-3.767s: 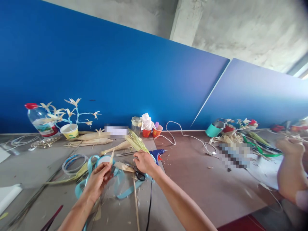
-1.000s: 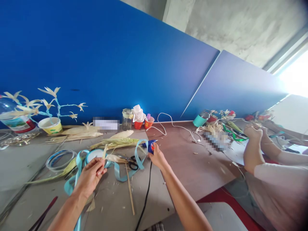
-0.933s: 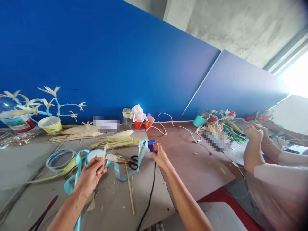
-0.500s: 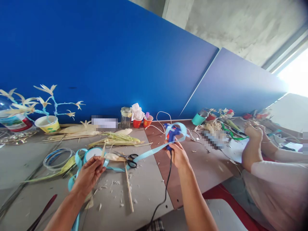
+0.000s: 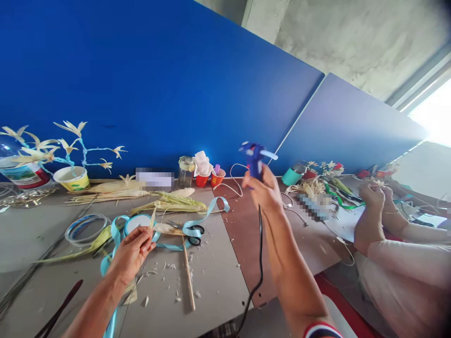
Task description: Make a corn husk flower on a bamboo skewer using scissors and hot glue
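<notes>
Glue gun [image 5: 254, 158] lifted above the table [image 5: 214, 286]; ribbon off the gun.

Half a second earlier the gun was lower, with the light-blue ribbon [image 5: 207, 213] draped over it; the ribbon now lies curled on the table. The right hand [image 5: 266, 191] is closed around the gun's grip, black cord [image 5: 260, 249] hanging below. The left hand [image 5: 131, 251] pinches a husk strip [image 5: 152, 218] beside the ribbon spool [image 5: 136, 223].

Scissors [image 5: 186, 230], ribbon [image 5: 211, 209], stick [image 5: 188, 277] obstruct ctr; room rt side.
</notes>
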